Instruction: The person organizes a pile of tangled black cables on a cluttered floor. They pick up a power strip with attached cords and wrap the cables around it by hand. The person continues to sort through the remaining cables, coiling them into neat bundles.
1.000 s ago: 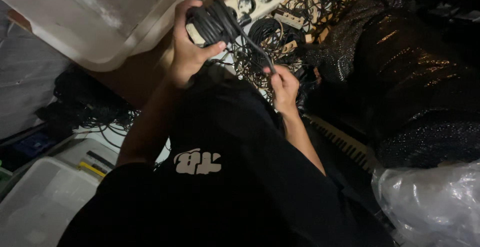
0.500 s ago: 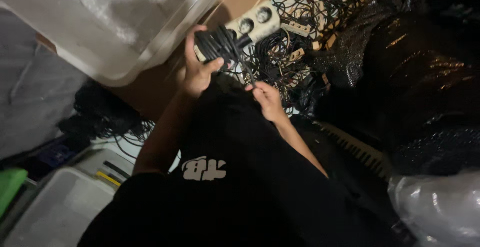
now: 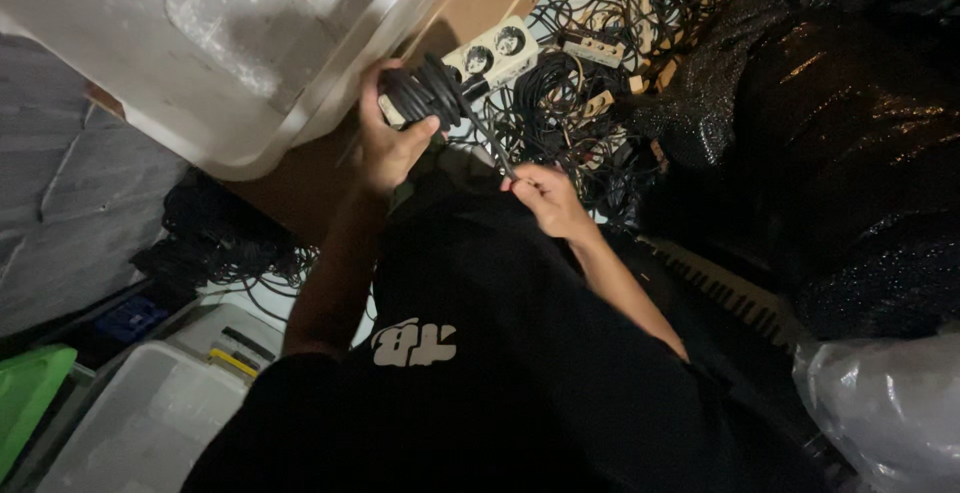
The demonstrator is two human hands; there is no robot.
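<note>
My left hand [image 3: 388, 143] grips a coiled bundle of black cable [image 3: 424, 94], held up in front of a cream power strip [image 3: 478, 61]. A loose strand runs from the coil down to my right hand [image 3: 545, 195], which pinches it between thumb and fingers just above my black shirt. Behind both hands lies a tangled heap of black cables [image 3: 590, 63] with small beige plugs in it.
A large translucent plastic tub [image 3: 210, 43] fills the upper left. Shiny black plastic bags [image 3: 840, 123] sit on the right, a clear bag [image 3: 890, 403] at lower right. A keyboard [image 3: 730, 293] lies beside my right arm. Clear bins [image 3: 130, 423] and a green lid [image 3: 25, 393] are at lower left.
The view has shifted slightly. My left hand has kept hold of the coil, and my right hand has stayed pinching the strand close to it.
</note>
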